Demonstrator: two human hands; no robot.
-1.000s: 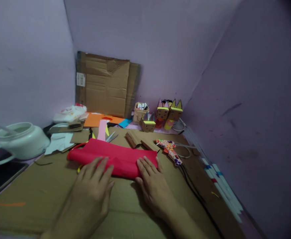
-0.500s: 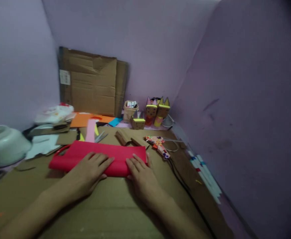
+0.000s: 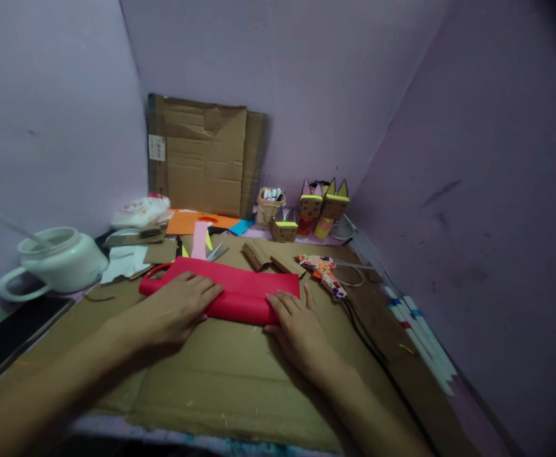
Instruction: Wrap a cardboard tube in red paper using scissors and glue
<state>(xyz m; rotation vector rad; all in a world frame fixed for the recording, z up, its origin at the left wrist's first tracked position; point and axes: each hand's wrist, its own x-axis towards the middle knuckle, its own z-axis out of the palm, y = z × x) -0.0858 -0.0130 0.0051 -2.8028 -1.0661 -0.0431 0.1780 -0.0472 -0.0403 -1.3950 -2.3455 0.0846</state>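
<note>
1. One big sheet of brown cardboard [image 3: 240, 381] covers the tabletop and carries nearly everything else.
2. A second cardboard panel [image 3: 202, 162] stands upright against the purple wall at the back.
3. The folded red paper [image 3: 240, 289] lies flat across the middle of the cardboard sheet, long side running left to right.
4. A white pot [image 3: 61, 260] with a handle sits at the far left, well apart from the red paper.
5. The left hand [image 3: 178, 308] lies palm down with fingers spread flat on the left half of the red paper; it presses and grips nothing.
6. The right hand [image 3: 297, 324] rests flat too, fingertips on the paper's near right corner, thumb out to the side, nothing clasped.
7. Orange paper [image 3: 185, 222] and a pink strip [image 3: 198, 240] lie behind the red paper.
8. A patterned glue gun [image 3: 324, 273] lies just right of the red paper, its dark cord trailing toward the near edge.
9. Three little cardboard figures with pointed ears [image 3: 323, 206] stand near the back corner, beside a small basket of pens [image 3: 269, 206].
10. Scissors [image 3: 216, 252] lie just behind the red paper.
</note>
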